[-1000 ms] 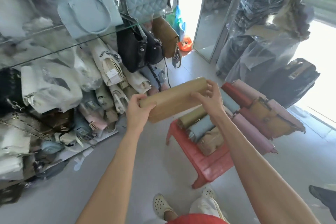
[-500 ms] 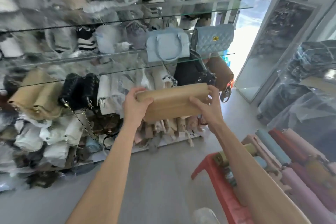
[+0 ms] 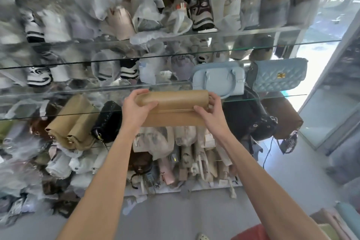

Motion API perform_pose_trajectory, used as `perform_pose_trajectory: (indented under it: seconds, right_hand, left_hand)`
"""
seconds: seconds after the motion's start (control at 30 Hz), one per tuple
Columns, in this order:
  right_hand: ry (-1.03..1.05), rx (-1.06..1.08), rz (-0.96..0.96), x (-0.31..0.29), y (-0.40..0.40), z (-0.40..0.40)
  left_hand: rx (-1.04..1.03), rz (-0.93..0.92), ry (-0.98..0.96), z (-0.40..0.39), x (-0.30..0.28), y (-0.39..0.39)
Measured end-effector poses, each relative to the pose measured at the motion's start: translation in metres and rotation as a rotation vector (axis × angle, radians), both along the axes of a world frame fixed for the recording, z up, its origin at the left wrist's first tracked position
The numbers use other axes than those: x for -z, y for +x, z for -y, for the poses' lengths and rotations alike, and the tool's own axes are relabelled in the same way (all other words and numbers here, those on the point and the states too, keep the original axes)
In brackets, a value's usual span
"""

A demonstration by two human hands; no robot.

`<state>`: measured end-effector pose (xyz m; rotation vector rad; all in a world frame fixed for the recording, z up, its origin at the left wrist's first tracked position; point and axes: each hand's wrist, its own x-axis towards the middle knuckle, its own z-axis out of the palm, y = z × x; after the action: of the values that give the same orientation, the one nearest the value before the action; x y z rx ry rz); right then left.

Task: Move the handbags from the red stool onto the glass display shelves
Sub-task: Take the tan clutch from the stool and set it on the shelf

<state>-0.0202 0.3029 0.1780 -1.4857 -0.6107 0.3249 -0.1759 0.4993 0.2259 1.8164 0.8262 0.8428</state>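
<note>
I see both hands out in front of me, each at one end of a tan handbag (image 3: 171,108) held level at the front edge of the glass shelf (image 3: 58,114) near the centre of view. My left hand (image 3: 136,109) wraps the bag's left end, thumb lying across the front face and fingers curled over the top. My right hand (image 3: 211,112) grips the right end, thumb on the front and fingers hooked round the end. The bag's long side runs from 9 to 3 o'clock, and whether it already rests on the glass or is just above it I cannot tell. At 2 o'clock from the bag a pale blue handbag (image 3: 219,80) with two handles stands on the shelf, and just right of it a quilted blue bag (image 3: 278,75) with a gold clasp. At 9 o'clock, below the shelf edge, sits another tan bag (image 3: 72,122), with a black quilted bag (image 3: 108,121) just beside it. At 3 o'clock a black bag (image 3: 247,119) and a brown bag (image 3: 282,117) hang under the glass. The red stool (image 3: 251,233) shows only as a corner at 5 o'clock, low in the view, with pastel bags (image 3: 342,218) near it.
</note>
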Motion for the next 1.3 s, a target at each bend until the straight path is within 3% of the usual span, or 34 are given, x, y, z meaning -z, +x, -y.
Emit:
perform_pose_trajectory:
  seconds: [0.3,0.77,0.97,1.17,1.3]
  right_hand:
    - [0.002,-0.169,0.016,0.002,0.058,-0.108]
    - [-0.036,-0.046,0.038,0.016,0.079,-0.160]
    - [-0.059,-0.034,0.017,0.023,0.057,-0.172]
    - [0.007,0.076,0.010,0.030,0.038,-0.177]
    - [-0.056,0.082,-0.029,0.026,0.037,-0.176]
  left_hand:
    - [-0.114,-0.052,0.043,-0.094,0.000,0.040]
    - [0.020,-0.126,0.183,-0.165,0.013,0.075]
    - [-0.235,-0.243,0.098,-0.159,0.022,0.082]
    - [0.131,-0.212,-0.231,-0.167,0.009,0.080]
    - [0.318,-0.192,-0.276,-0.151,0.003,0.083]
